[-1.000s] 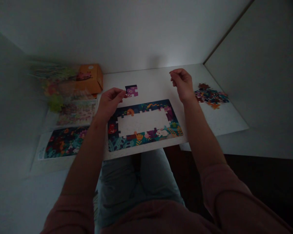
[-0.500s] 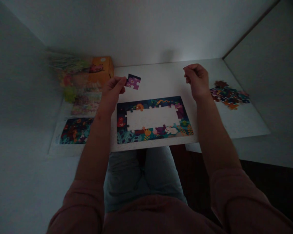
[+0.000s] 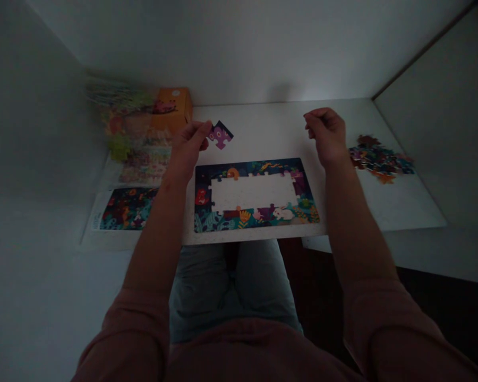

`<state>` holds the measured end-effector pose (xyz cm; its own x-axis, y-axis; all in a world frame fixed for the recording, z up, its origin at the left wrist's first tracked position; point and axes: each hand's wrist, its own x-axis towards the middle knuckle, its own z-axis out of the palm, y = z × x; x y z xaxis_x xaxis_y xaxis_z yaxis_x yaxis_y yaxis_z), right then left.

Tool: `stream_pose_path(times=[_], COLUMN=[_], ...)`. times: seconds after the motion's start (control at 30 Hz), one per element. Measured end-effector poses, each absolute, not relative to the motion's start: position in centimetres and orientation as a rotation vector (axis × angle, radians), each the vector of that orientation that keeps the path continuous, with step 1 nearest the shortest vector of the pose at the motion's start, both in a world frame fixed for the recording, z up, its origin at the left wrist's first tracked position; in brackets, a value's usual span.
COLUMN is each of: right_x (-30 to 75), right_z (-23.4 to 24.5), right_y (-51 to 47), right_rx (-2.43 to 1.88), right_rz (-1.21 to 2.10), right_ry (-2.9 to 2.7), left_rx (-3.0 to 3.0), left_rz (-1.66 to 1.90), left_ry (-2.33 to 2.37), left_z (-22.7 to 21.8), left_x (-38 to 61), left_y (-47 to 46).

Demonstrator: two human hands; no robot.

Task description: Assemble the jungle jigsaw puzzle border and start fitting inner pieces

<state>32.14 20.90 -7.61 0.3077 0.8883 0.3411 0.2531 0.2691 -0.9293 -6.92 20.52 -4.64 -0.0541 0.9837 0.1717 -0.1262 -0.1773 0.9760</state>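
Note:
My left hand [image 3: 191, 142] pinches a purple puzzle piece [image 3: 220, 136] with a dark edge and pale ringed spots, raised above the far side of the table. The piece is tilted, one corner pointing up. My right hand [image 3: 325, 131] hovers to the right, thumb and fingers pressed together, with no piece showing in them. Below and between the hands lies a jigsaw puzzle frame [image 3: 255, 225] of joined border pieces, with a white rabbit and plants along its near side. Its middle shows bare white table.
A heap of loose puzzle pieces [image 3: 379, 159] lies at the right. At the left are a printed picture sheet [image 3: 125, 208], an orange box [image 3: 173, 109] and clear plastic bags [image 3: 129, 124]. Walls [image 3: 247, 53] border the white table [image 3: 398, 209].
The purple piece has turned in my left fingers, from nearly level to corner up. My right hand keeps its pinched shape. The whole view has shifted slightly.

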Motion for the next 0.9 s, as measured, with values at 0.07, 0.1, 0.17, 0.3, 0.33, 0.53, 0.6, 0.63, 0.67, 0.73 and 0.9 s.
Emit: stream_pose_path(times=[0.07, 0.1, 0.17, 0.3, 0.33, 0.53, 0.6, 0.63, 0.67, 0.73, 0.9], right_x=[32.2, 32.2, 32.2, 31.8, 31.6, 29.8, 29.5, 29.4, 29.4, 29.6, 30.0], right_z=[-7.6, -7.6, -7.6, -7.2, -6.9, -4.7, -4.4, -4.3, -4.4, -4.6, -5.2], right_y=[20.8, 20.8, 20.8, 20.6, 20.4, 19.2, 19.0, 19.0, 19.0, 19.2, 19.7], right_rx=[-1.271, -1.277, -1.28, -1.278, -1.286, -1.305, -1.301, -1.302, -1.304, -1.309, -1.307], right_rz=[0.615, 0.612, 0.606, 0.596, 0.6, 0.632, 0.649, 0.654, 0.654, 0.646, 0.632], right_ry=[-1.222, -1.226, -1.234, -1.224, -1.224, -1.263, -1.251, -1.248, -1.25, -1.258, -1.245], left_rx=[1.214, 1.212, 1.212, 1.237, 1.247, 1.292, 1.307, 1.315, 1.321, 1.327, 1.323], left_rz=[1.443, 1.447, 1.439, 1.421, 1.417, 1.406, 1.412, 1.412, 1.413, 1.416, 1.421], left_ry=[1.06, 1.067, 1.094, 1.138, 1.148, 1.185, 1.189, 1.19, 1.189, 1.181, 1.168], left_z=[-4.6, -4.6, -4.7, -4.7, -4.7, -4.4, -4.4, -4.5, -4.5, -4.6, -4.9], left_x=[-6.9, -6.9, -6.9, -6.9, -6.9, -6.7, -6.7, -6.7, -6.7, -6.8, -6.9], left_y=[20.6, 20.6, 20.7, 20.7, 20.6, 20.2, 20.2, 20.2, 20.3, 20.4, 20.6])
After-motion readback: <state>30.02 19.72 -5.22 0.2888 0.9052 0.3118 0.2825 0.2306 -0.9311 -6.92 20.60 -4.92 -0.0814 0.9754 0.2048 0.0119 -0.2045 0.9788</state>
